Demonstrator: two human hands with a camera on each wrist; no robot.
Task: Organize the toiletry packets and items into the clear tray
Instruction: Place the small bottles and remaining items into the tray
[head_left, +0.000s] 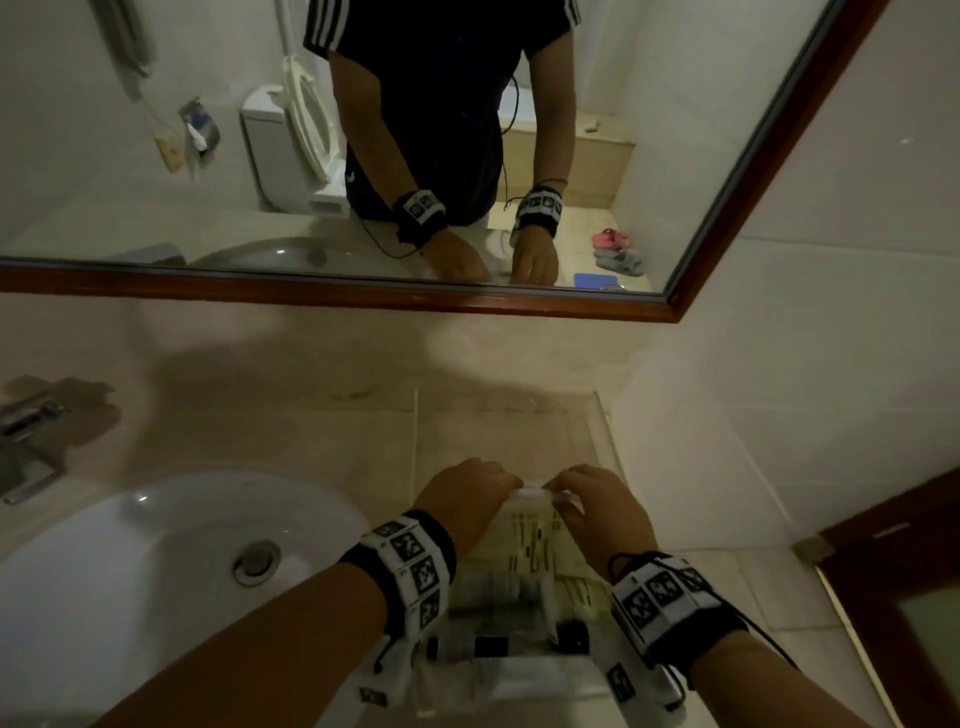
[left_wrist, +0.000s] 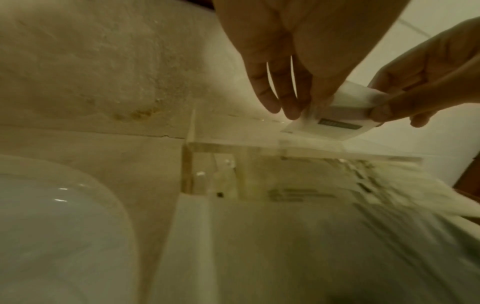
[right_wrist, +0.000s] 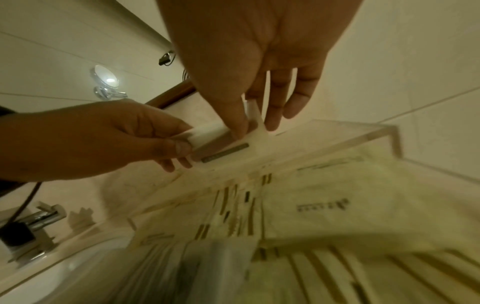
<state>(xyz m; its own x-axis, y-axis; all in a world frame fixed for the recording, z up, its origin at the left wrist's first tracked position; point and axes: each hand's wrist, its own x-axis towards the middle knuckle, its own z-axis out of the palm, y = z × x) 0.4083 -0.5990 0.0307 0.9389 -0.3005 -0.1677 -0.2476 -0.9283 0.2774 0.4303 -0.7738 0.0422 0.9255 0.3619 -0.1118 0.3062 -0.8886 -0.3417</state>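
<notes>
Both hands lowering a white packet at the tray's far end.
Left hand (head_left: 470, 496) and right hand (head_left: 597, 506) pinch the packet (head_left: 530, 493), lower centre, above the clear tray (right_wrist: 389, 131); next, probably slot it beside the packets inside.

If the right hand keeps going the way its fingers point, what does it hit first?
The right hand points down and away, pinching the white packet with the left hand. Likely first contact: the clear tray far wall, though depth is unclear.
</notes>
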